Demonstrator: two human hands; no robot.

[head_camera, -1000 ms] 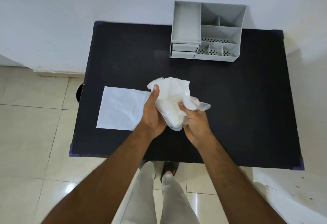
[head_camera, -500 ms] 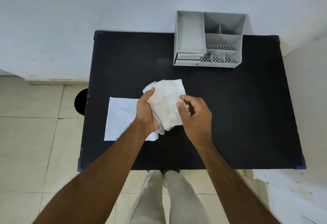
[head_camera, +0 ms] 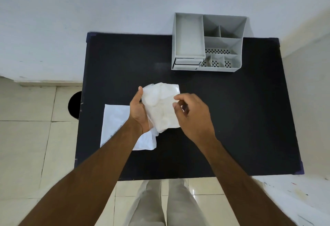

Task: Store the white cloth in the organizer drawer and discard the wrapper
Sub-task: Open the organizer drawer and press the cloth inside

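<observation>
Above the middle of the black table (head_camera: 241, 118) I hold a crumpled white cloth in a clear plastic wrapper (head_camera: 160, 106). My left hand (head_camera: 137, 111) grips its left side, thumb up along the edge. My right hand (head_camera: 192, 116) pinches the bundle's right edge with curled fingers. A flat white sheet (head_camera: 116, 124) lies on the table under my left wrist, partly hidden by the forearm. The grey organizer (head_camera: 189, 16) stands at the table's far edge against the wall. Its small drawers (head_camera: 186, 63) at the front left look closed.
A round black object (head_camera: 74, 105) sits on the tiled floor just off the table's left edge. A white wall runs behind the table, and a pale surface borders its right side. My legs stand at the near edge.
The bundle has turned more upright and compact between my hands. My right hand has shifted from gripping underneath to pinching its right edge. The view has tilted, so the table sits lower in frame.
</observation>
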